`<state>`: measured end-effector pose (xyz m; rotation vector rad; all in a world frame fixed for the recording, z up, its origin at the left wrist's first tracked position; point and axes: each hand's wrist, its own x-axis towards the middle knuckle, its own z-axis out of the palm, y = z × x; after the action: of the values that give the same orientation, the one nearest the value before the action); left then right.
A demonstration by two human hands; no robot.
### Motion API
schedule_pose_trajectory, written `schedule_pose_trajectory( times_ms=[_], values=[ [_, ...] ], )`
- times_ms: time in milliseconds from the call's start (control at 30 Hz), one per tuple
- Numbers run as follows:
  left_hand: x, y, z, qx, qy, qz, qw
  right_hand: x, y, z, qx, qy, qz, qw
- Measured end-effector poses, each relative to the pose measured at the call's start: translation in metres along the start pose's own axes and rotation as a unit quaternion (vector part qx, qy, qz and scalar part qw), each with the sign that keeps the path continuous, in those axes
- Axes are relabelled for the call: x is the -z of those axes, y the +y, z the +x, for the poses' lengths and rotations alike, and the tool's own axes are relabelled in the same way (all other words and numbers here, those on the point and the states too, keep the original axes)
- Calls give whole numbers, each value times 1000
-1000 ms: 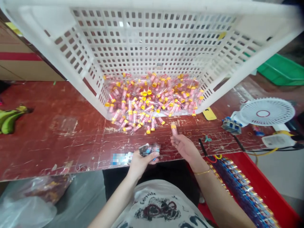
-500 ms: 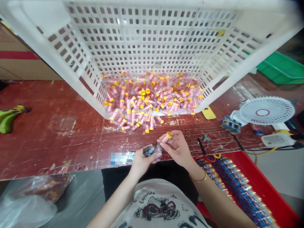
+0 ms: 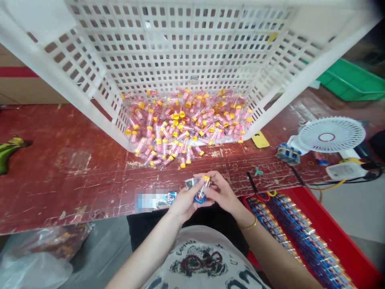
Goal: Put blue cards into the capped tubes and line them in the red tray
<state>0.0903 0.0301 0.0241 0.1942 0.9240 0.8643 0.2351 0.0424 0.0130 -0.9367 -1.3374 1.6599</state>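
In front of my body, my left hand (image 3: 185,201) is closed around a small printed plastic packet (image 3: 191,183), with its thumb across the front. A clear tube with a yellow cap (image 3: 206,179) stands nearly upright against the packet, and blue material (image 3: 200,199) shows at its lower end. My right hand (image 3: 223,193) is closed on the tube from the right, its fingertips partly hidden behind it. Left of my hands, a blue-and-silver packet (image 3: 167,198) lies at the table's front edge. Beyond them, many pink-filled tubes with yellow caps (image 3: 177,132) lie heaped.
A tipped white plastic crate (image 3: 120,138) holds the heap, some tubes spilling onto the red table (image 3: 75,172). At right are a white fan (image 3: 327,136), yellow phone (image 3: 260,139) and green bin (image 3: 355,82). A red tray (image 3: 339,237) holds rows of packed pieces. Bananas (image 3: 9,154) lie at left.
The tube in my right hand has come down and left against the packet in my left hand. My left thumb now lies over it. The view has shifted slightly.
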Motion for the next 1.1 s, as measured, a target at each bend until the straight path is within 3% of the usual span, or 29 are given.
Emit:
schedule_pose_trajectory(
  times_ms=[100,233,467,933,1033,1100],
  values=[
    [-9,0,4,-7,16,-7,1000,-11,-1,-10,23,32,-89,995],
    [-10,-1,2,-32,2,26,999,-17,1,-10,30,92,-121,988],
    [-4,-8,-5,-67,5,40,997,-11,-1,-7,96,85,-146,981],
    [-14,-13,-1,-78,3,73,994,-4,4,-16,114,115,-180,970],
    [-21,-17,2,-66,7,113,991,5,2,-23,96,144,-195,966],
    [-26,-21,2,-51,15,142,988,27,3,-36,82,185,-214,956]
  ],
)
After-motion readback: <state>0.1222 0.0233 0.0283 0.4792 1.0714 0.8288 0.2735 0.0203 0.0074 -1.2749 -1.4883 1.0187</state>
